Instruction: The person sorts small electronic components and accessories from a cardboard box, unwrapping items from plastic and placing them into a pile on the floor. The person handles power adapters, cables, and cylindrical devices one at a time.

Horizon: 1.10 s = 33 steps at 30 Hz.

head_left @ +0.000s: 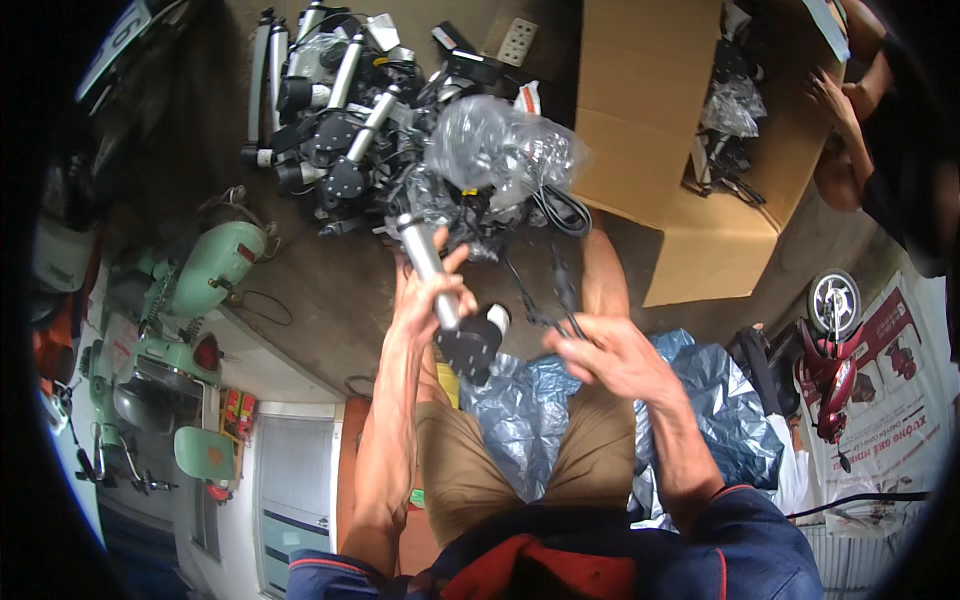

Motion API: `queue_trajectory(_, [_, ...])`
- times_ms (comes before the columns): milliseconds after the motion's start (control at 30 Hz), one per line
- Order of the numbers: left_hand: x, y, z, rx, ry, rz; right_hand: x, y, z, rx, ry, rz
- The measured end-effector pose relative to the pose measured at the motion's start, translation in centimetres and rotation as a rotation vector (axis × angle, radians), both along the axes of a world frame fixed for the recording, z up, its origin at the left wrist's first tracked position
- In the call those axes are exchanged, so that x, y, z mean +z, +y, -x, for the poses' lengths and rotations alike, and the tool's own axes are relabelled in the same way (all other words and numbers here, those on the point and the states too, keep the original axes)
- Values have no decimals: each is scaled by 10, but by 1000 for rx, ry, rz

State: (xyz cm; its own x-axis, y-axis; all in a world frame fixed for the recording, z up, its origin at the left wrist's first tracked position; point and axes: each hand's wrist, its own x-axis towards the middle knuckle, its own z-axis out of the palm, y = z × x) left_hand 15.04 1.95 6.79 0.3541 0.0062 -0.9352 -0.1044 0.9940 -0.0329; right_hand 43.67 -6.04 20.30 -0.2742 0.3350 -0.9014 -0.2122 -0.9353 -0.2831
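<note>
The shirt (672,555) was navy and short-sleeved, with thin red piping (722,572) along both sleeves (768,540) and a broad red panel (500,572) in front; the shorts (592,445) were brown.

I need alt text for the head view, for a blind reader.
A person's left hand holds a silver tube with black housing; the right hand holds black cable. Beyond lie piled parts and an open cardboard box.

The actuator (424,258), silver tube above black housing (470,348), is tilted near frame center; the black cable (563,285) is bent, right of center.
</note>
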Motion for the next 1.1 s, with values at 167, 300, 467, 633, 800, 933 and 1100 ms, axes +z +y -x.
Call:
queue_trajectory(167, [22,-4,-100,-87,-266,-3,54,-45,-113,136,353,-169])
queue_trajectory(300, [31,-61,-127,-35,-215,308,99,-75,-93,517,28,-427])
queue_trajectory(467, [67,-71,-119,-177,-64,155,123,-80,-88,426,81,-51])
queue_trajectory(633, [117,-25,-96,-514,-15,-88,128,-116,-58,-71,-70,21])
queue_trajectory(800, [205,11,-35,-718,-24,-5,151,-104,-29,-134,394,-541])
queue_trajectory(933, [278,55,-70,-1120,-548,-105,172,-104,-51,-216,796,-710])
queue_trajectory(1100, [310,33,-156,-847,-1085,-409,191,-152,-95,-338,1007,-246])
